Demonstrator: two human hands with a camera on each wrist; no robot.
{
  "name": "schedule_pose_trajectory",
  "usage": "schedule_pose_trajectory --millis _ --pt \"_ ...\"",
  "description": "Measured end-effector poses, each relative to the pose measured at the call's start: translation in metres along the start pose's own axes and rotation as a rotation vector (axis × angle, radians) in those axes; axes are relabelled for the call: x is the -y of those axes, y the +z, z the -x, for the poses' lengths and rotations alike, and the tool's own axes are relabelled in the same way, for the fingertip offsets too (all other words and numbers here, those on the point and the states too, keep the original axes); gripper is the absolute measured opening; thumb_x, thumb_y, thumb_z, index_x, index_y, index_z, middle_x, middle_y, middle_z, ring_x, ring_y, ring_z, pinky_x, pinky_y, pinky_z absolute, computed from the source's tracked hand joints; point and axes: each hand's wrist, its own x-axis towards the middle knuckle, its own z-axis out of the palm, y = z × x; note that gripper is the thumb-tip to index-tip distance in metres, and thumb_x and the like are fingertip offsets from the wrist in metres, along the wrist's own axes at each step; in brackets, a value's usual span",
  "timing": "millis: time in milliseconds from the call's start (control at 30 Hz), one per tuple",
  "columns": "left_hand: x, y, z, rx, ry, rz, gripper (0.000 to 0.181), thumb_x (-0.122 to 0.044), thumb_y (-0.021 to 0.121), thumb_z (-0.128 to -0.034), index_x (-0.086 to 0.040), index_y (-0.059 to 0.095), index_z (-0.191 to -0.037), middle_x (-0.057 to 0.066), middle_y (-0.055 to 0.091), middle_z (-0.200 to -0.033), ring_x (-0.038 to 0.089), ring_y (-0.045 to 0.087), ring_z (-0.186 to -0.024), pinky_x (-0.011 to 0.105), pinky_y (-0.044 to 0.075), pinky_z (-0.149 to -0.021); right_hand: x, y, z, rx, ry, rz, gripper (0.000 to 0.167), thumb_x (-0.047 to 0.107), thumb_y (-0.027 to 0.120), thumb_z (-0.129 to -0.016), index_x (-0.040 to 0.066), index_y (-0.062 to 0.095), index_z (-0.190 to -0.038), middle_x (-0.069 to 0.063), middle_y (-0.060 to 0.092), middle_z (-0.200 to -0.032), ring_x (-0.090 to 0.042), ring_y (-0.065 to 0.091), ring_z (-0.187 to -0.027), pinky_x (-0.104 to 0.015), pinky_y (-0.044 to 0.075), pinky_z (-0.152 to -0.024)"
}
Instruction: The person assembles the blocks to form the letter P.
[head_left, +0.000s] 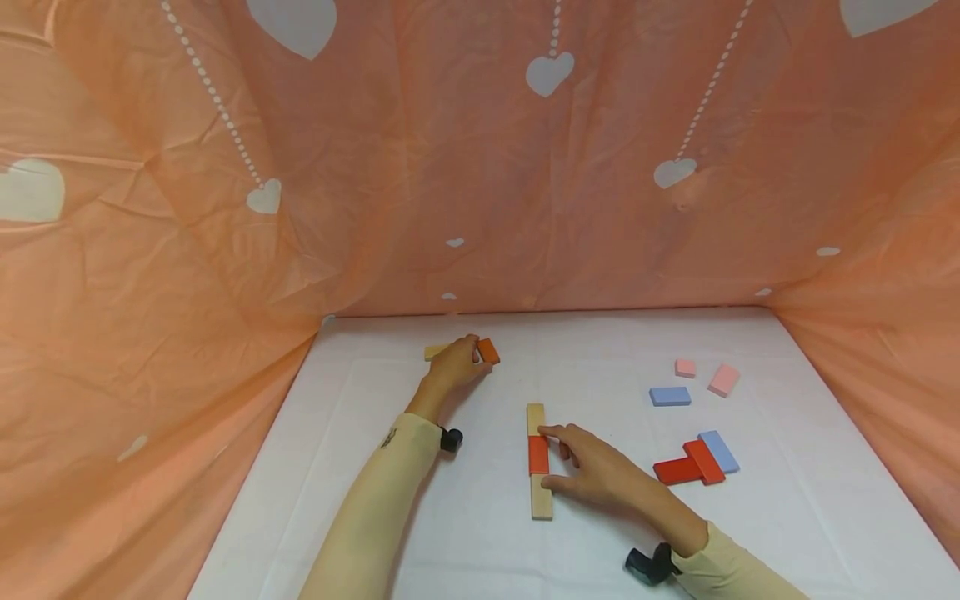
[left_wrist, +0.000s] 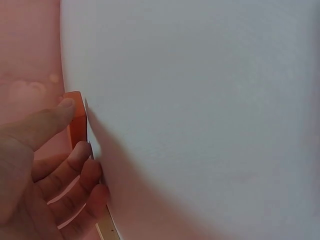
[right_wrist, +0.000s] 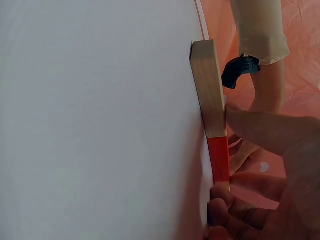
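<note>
1. One part looked done: a far wooden block point(head_left: 535, 414), a middle red block point(head_left: 538, 456) and a near wooden block point(head_left: 542, 500) lay end to end, touching, in one row on the white surface point(head_left: 592, 358) in front of me.
2. I judged the work only partway along, since other blocks lay outside that row. An orange block point(head_left: 490, 351) and a third wooden block point(head_left: 434, 352) were toward the far edge. On the right, two pink blocks point(head_left: 723, 380) and a blue block point(head_left: 670, 397) lay apart, while two more red blocks point(head_left: 677, 471) and a second blue block point(head_left: 719, 451) made a cluster.
3. The row's long axis ran nearly straight away from me, its far end slightly to the left.
4. The orange block's long axis slanted from far left to near right. The third wooden block lay roughly crosswise, partly hidden.
5. My right grip point(head_left: 596, 467) was spread, thumb and forefinger apart along the row's right side, pinching nothing.
6. My left grip point(head_left: 455, 363) had its thumb against the orange block, fingers bent close by; I could not tell whether it pinched or merely touched.
</note>
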Motion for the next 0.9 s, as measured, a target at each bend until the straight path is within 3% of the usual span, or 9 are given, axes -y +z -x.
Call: schedule_pose_trajectory --millis 333,567,733,900 --pt "0.002 0.005 -0.004 -0.005 -0.012 -0.032 0.058 -0.029 0.078 -0.0984 -0.002 0.060 -0.145 0.004 0.066 -0.100 0.016 0.059 -0.087 0.032 0.050 -0.076 0.000 0.001 0.002 0.006 0.003 0.029 0.075 0.046 0.085 -0.091 0.015 0.057 -0.154 0.008 0.051 -0.098 -0.009 0.049 -0.086 -0.028 0.042 -0.070" --pt "0.003 0.006 -0.003 -0.014 -0.007 0.031 0.054 -0.033 0.083 -0.0951 -0.004 0.064 -0.136 0.005 0.069 -0.106 0.019 0.063 -0.092 0.037 0.053 -0.083 0.002 0.002 0.003 0.013 0.016 0.018 0.075 0.044 0.086 -0.091 0.015 0.057 -0.154 0.008 0.052 -0.096 -0.008 0.049 -0.084 -0.026 0.042 -0.067" --pt "0.000 0.009 0.000 0.011 0.021 0.067 0.054 -0.033 0.085 -0.0935 -0.007 0.064 -0.136 0.006 0.072 -0.114 0.022 0.067 -0.104 0.041 0.054 -0.094 0.004 0.001 0.004 0.010 0.026 0.020 0.075 0.044 0.086 -0.090 0.015 0.058 -0.153 0.008 0.052 -0.097 -0.008 0.048 -0.083 -0.027 0.041 -0.067" --pt "-0.005 0.014 0.002 0.043 0.098 0.063 0.057 -0.033 0.085 -0.0935 -0.008 0.062 -0.140 0.005 0.071 -0.120 0.021 0.066 -0.109 0.041 0.054 -0.100 0.005 0.000 0.005 0.007 0.019 0.019 0.075 0.045 0.086 -0.090 0.015 0.058 -0.152 0.007 0.052 -0.097 -0.008 0.048 -0.084 -0.028 0.041 -0.069"
